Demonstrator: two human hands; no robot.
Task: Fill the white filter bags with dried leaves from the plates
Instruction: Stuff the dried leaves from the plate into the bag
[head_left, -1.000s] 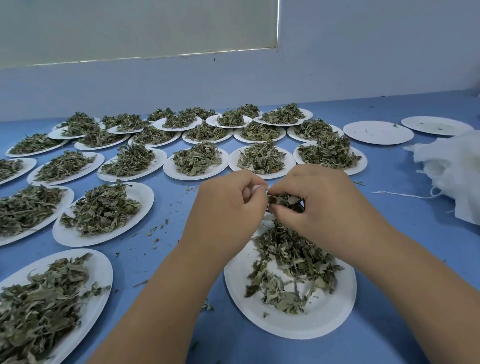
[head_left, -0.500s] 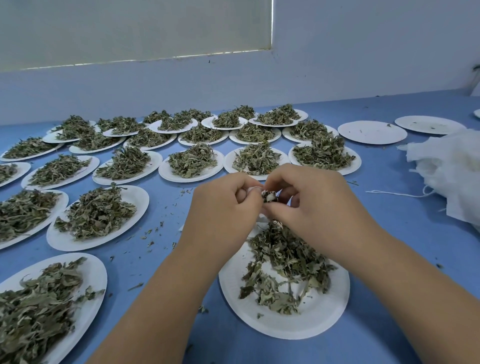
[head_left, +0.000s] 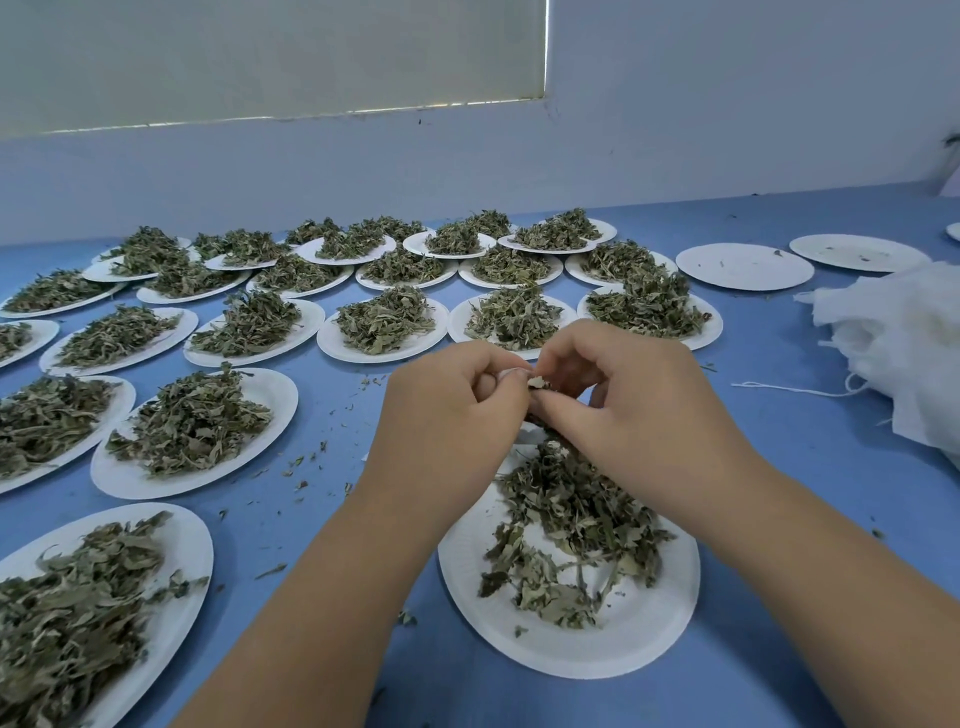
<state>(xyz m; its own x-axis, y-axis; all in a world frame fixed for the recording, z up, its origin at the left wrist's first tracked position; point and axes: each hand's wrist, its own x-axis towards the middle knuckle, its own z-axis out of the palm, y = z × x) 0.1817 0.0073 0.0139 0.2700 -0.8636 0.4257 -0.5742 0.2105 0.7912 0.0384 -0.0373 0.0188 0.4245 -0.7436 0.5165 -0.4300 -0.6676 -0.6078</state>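
White filter bag (head_left: 524, 434) (largely hidden by fingers) is pinched by the left hand (head_left: 457, 410) above the nearest plate (head_left: 623, 639), and a tuft of dried leaves (head_left: 536, 383) is pinched at its mouth by the right hand (head_left: 639, 410). Should the mouth be let close, leaf could be spilled onto the blue table (head_left: 779, 467).

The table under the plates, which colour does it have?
The table is plain blue; the head view shows it best.
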